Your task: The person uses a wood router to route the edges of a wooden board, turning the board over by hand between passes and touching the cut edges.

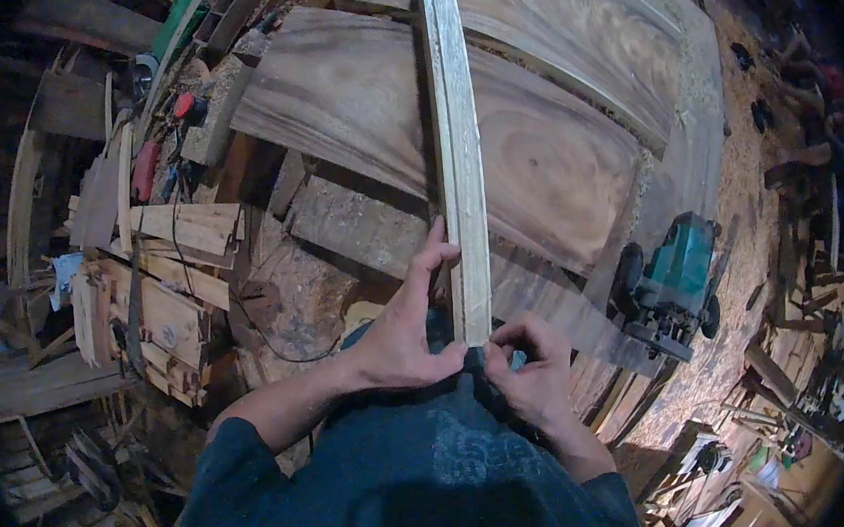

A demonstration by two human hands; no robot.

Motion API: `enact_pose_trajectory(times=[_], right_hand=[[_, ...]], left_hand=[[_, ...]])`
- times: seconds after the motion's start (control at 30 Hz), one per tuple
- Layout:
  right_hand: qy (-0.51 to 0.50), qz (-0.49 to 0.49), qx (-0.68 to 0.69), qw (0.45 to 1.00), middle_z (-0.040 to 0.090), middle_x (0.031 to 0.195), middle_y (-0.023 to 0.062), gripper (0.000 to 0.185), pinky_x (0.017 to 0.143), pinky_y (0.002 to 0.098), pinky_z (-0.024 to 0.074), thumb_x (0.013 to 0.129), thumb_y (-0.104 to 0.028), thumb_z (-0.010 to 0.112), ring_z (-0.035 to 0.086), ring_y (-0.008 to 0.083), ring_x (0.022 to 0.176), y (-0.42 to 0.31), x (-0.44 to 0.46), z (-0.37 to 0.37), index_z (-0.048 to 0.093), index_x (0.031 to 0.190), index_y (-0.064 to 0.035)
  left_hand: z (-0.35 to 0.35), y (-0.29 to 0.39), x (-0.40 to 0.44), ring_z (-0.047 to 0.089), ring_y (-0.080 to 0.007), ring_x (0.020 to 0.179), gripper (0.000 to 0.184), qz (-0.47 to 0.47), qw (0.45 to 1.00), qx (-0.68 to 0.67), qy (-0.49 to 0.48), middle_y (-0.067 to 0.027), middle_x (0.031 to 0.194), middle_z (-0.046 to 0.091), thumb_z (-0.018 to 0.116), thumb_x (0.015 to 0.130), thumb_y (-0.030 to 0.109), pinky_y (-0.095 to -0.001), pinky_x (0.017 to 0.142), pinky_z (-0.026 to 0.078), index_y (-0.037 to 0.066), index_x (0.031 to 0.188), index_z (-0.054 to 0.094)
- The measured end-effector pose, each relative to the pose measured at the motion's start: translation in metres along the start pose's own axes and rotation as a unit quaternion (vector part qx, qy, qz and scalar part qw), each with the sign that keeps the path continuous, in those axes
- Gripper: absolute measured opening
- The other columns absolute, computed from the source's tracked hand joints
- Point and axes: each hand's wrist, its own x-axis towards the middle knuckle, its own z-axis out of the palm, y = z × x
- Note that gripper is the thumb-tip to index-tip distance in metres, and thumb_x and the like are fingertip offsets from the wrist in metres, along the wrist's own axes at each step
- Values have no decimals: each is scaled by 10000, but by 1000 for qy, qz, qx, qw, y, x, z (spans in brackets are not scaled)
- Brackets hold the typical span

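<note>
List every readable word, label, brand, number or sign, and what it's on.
None legible.
Dark teal T-shirt: pale print on the chest, too blurred to read.
Green-and-black power tool: any marking too small to read.
Long pale wooden strip: no lettering visible.

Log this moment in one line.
left hand: touching wood strip | right hand: at its near end | strip: over panels | green power tool: right
</note>
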Motion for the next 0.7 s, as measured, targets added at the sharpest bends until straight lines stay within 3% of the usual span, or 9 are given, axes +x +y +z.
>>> enact_pose_trajectory(times=[0.7], right_hand=[[-1, -14, -16, 1000, 586, 694, 84, 107, 582, 290, 478, 744, -47, 714, 598, 167, 612, -2, -1, -2, 631, 806, -17]], left_hand=[[0, 2, 2, 50, -426, 1502, 926, 10, 1000, 5, 6, -360, 1567, 34, 720, 724, 115, -434, 1207, 102, 48, 1459, 159]])
